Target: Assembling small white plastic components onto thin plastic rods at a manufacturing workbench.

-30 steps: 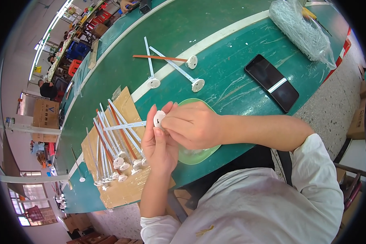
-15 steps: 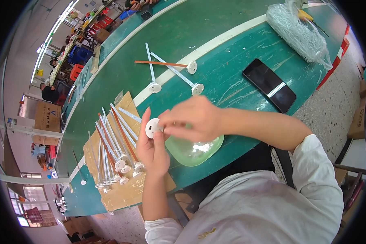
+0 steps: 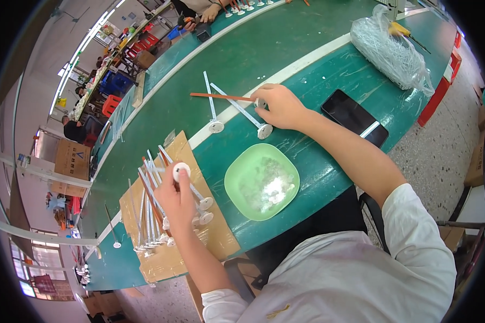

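My left hand (image 3: 177, 204) is closed round a white round cap (image 3: 181, 171) with a small dark slot, above the strips on the cardboard. My right hand (image 3: 282, 106) has its fingers closed on the white disc-shaped base (image 3: 260, 103) of a piece with an orange-brown strip (image 3: 215, 96). Beside it lie two similar pieces with pale strips and white round bases, one base (image 3: 264, 131) close under my right hand and the other base (image 3: 216, 127) farther left. A light green bowl (image 3: 230, 188) with small clear bits stands between my forearms.
Several more strip pieces lie on a brown cardboard sheet (image 3: 221, 246) at the left. A black phone (image 3: 347, 114) rests beyond my right forearm. Farther right are a clear plastic bag of thin strands (image 3: 390, 56) and a yellow-handled screwdriver (image 3: 399, 29). Another person's hands (image 3: 210, 13) work across the table.
My right hand has moved away from my left, up and right, onto the base of the brown-strip piece. My left hand has shifted left with the cap, leaving the green bowl in full view.
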Available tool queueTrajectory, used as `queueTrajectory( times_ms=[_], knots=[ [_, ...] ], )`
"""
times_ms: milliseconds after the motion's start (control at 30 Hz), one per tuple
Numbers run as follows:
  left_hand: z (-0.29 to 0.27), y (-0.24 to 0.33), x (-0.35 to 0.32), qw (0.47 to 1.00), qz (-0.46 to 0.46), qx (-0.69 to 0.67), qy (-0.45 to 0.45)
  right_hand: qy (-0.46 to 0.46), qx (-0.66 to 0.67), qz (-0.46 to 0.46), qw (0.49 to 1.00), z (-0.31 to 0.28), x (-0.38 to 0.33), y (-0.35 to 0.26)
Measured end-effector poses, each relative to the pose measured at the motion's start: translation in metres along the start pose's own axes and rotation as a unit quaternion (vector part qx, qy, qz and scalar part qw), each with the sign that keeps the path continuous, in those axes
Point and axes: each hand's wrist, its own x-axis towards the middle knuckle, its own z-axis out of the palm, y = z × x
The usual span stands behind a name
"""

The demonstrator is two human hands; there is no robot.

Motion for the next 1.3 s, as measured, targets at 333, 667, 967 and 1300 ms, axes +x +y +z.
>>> queueTrajectory(
  times_ms=[333,667,967,1300],
  knots=[
    [0.002,0.002,0.003,0.883,-0.044,0.437,-0.167,-0.133,-0.085,-0.051,0.986,-0.022,0.023,-0.013],
    [0.023,0.021,-0.015,0.953,0.211,0.217,0.028,-0.054,0.100,-0.139,0.984,-0.024,0.008,-0.077],
    [0.053,0.026,-0.021,0.941,0.327,0.041,-0.072,-0.083,0.291,-0.139,0.943,-0.001,-0.037,-0.115],
    [0.059,0.028,-0.035,0.969,0.207,-0.076,-0.111,-0.015,0.254,-0.142,0.956,0.000,-0.045,-0.122]
  ],
)
